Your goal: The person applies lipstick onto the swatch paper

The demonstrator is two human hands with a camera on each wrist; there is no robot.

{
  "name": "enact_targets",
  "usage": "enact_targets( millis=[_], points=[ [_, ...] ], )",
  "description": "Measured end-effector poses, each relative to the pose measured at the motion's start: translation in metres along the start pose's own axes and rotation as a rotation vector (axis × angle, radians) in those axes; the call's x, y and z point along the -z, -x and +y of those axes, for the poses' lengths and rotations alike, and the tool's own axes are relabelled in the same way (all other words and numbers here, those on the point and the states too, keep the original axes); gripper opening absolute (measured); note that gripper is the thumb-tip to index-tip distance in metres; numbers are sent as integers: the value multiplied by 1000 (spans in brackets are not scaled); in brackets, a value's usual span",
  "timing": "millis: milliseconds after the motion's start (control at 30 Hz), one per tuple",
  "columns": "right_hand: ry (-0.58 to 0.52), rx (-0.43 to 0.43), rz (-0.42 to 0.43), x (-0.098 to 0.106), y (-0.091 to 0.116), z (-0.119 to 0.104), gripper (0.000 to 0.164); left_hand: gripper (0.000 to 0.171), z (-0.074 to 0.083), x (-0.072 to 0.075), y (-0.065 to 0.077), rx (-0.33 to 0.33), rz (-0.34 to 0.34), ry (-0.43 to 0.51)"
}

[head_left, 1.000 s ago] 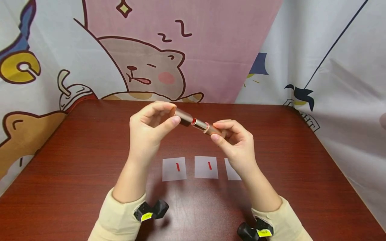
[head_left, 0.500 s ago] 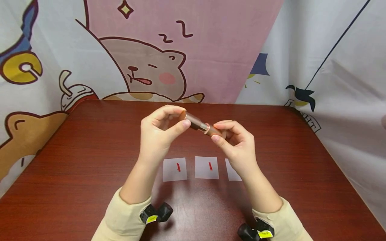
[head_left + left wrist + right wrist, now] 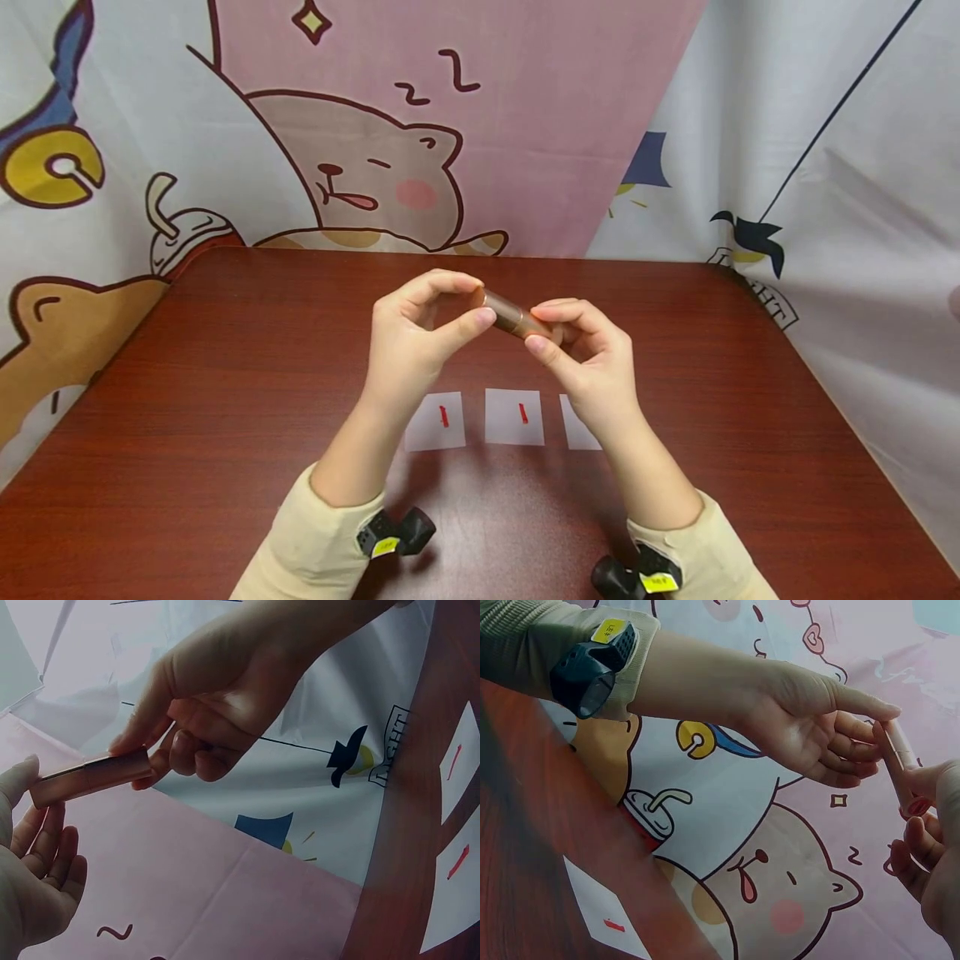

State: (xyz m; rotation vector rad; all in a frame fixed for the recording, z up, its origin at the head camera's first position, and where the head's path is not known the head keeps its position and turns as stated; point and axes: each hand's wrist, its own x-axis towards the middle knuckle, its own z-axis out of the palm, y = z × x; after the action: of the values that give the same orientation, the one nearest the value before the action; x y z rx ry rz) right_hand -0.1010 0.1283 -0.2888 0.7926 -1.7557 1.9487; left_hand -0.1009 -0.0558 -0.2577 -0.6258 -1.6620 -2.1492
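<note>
Above the table, both hands hold a slim metallic rose-gold lipstick (image 3: 513,317), tilted down to the right. My left hand (image 3: 405,337) pinches the cap (image 3: 501,310) at its far end between thumb and fingers. The base (image 3: 537,327) is pinched by my right hand (image 3: 596,358). Cap and base meet at a thin seam, and the red bullet is covered. In the left wrist view the lipstick (image 3: 90,776) spans both hands. The right wrist view shows a reddish base end (image 3: 916,807) of it.
On the brown table (image 3: 225,400) lie white paper cards, a left one (image 3: 427,433) and a middle one (image 3: 510,429), each with a red stroke. A third card (image 3: 579,429) is partly hidden behind the right hand. A cartoon-print cloth (image 3: 525,125) hangs behind the table.
My left hand has moved right and slightly down with the cap, which slid over the red bullet and inner tube onto the base. The right hand has stayed nearly still.
</note>
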Motion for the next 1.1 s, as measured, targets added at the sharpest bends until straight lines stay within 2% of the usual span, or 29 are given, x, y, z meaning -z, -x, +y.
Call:
enact_targets(
  millis=[367,700,967,1100],
  points=[
    [-30,2,2,0,0,-1,29,26,-1,-1,0,-22,-14,-9],
    [-36,-14,19,0,0,-2,25,33,-5,2,0,-80,-89,-62],
    [-42,-52,6,3,-1,2,20,34,-10,4,-2,-95,-132,-9],
    [-27,-82,-7,4,-2,6,24,35,-14,5,-4,-106,-136,-25]
  ],
)
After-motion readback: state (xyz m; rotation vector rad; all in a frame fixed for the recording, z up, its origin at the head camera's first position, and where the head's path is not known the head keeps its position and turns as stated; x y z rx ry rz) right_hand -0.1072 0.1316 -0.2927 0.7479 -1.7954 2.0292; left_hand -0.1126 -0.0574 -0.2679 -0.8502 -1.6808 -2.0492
